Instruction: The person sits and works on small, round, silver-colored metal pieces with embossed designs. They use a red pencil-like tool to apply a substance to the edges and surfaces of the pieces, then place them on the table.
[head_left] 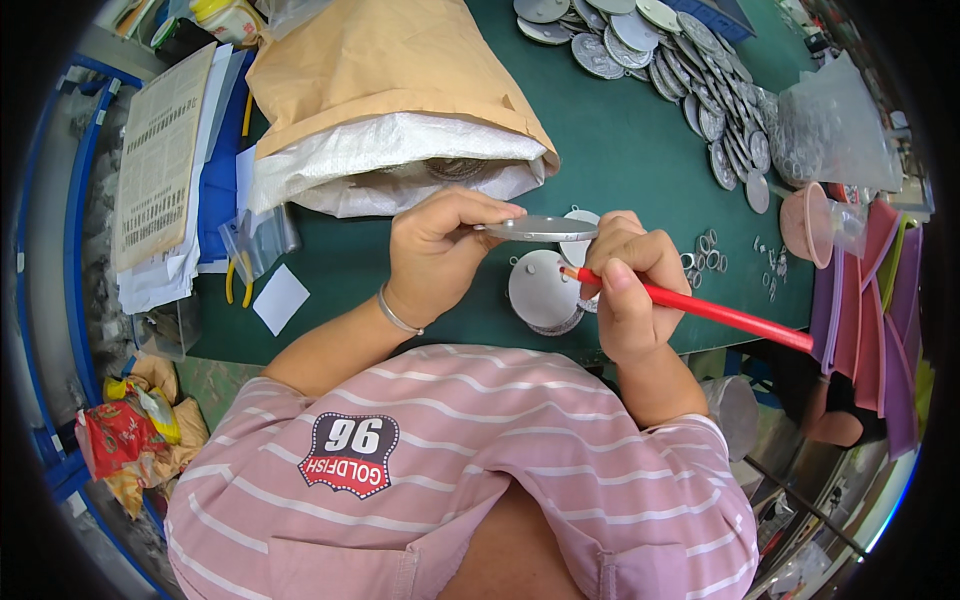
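Note:
Pinched by its left edge, a round silver-grey medal [545,230] is tilted nearly edge-on in my left hand [440,245]. My right hand [640,285] is closed round a red pencil [730,317], and its fingers also meet the medal's right edge. The pencil's pale, dark-tipped end points left, just below the raised medal. Under it, a small stack of round medals [537,290] lies on the green table [400,290], the top one showing a plain face. Another medal [577,252] lies just behind, partly hidden by the raised one.
A large brown paper sack [390,60] with a white lining gapes toward me. Many medals [700,90] are heaped at the far right. Metal rings [708,250], a pink cup [806,225] and coloured ribbons [870,310] are at right. Papers [160,160] stand at left.

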